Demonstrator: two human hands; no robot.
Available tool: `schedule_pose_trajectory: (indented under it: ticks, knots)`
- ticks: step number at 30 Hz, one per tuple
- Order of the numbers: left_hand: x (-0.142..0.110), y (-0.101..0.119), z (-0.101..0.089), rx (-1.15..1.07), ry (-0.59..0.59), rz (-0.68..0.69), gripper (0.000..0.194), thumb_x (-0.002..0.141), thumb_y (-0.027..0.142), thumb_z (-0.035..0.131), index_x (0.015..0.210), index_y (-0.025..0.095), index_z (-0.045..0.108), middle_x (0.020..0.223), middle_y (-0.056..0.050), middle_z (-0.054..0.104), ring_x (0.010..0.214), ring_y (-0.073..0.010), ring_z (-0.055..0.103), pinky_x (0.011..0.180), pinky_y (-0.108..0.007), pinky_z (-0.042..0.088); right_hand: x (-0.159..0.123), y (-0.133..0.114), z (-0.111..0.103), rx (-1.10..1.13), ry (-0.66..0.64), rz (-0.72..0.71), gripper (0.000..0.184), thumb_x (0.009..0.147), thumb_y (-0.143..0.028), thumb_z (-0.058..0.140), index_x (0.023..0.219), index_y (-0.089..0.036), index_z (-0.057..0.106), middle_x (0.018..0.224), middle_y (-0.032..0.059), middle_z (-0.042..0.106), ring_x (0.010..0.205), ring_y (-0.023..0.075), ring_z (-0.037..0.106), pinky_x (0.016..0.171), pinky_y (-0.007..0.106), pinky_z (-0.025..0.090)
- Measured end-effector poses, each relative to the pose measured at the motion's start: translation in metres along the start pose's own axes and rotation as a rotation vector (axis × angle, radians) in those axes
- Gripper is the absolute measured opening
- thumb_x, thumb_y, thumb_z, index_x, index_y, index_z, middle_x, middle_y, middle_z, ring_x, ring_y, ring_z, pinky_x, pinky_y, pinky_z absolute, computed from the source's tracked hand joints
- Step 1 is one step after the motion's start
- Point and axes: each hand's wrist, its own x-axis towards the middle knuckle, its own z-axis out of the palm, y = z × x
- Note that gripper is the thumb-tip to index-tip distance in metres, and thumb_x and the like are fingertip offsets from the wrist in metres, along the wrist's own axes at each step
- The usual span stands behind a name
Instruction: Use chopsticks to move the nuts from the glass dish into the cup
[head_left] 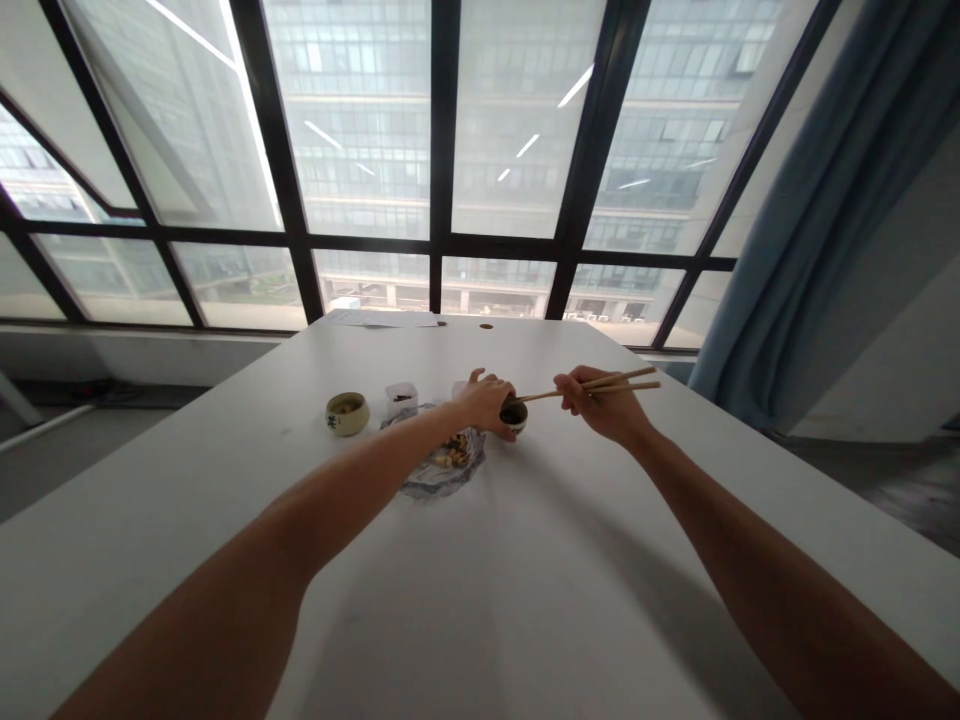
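1. The left hand (489, 402) was closed around the left side of a small cup (517, 428), one finger sticking up; whether the cup's base touched the table (585, 580) could not be told.
2. The right hand (604, 400), to the right of the left one, gripped a pair of wooden chopsticks (634, 374), their back ends spread apart beyond it.
3. The chopsticks' front ends pointed toward the left hand and reached the mouth of the cup, which sat between the two hands; its contents were too dark to make out.
4. Below and left of the left hand, partly under its forearm, lay a clear scalloped plate (439, 485) bearing small brown and yellowish pieces (454, 452).
5. Left of the left hand stood a white container (401, 398) with something dark inside; farther left stood a pale green bowl (347, 420) with dark marks on its side.
6. Well beyond both hands, white paper (386, 319) lay near the table's far edge.
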Motion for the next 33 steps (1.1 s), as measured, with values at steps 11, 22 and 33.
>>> schedule_pose_trajectory:
  ticks: [11,22,33]
  knots:
    - [0.002,-0.024,-0.001,-0.083,-0.106,-0.068,0.086,0.073,0.069,0.069,0.142,0.02,0.053,0.144,-0.016,0.059,0.14,-0.0343,0.045,0.122,-0.056,0.011,-0.002,-0.029,0.004,0.227,0.369,0.034,0.067,0.09,-0.078,0.049,0.058,-0.021,0.063,0.042,0.0039,0.057,0.035,0.0137,0.05,0.033,0.026,0.039]
    - [-0.159,-0.114,-0.038,0.055,0.387,-0.24,0.048,0.094,0.055,0.053,0.121,0.019,0.068,0.135,-0.014,0.065,0.131,-0.033,0.053,0.123,-0.055,0.013,-0.003,-0.051,0.067,0.328,-0.418,0.107,0.069,0.082,-0.083,0.054,0.062,-0.018,0.065,0.044,0.0034,0.062,0.035,0.0124,0.054,0.034,0.021,0.043]
    - [-0.203,-0.133,0.01,-0.138,0.571,-0.523,0.043,0.096,0.049,0.05,0.129,0.022,0.057,0.141,-0.012,0.06,0.133,-0.0286,0.052,0.113,-0.046,0.04,-0.003,-0.045,0.097,0.285,-0.132,0.022,0.058,0.088,-0.07,0.061,0.062,-0.019,0.066,0.051,0.0041,0.065,0.044,0.0149,0.059,0.04,0.024,0.046]
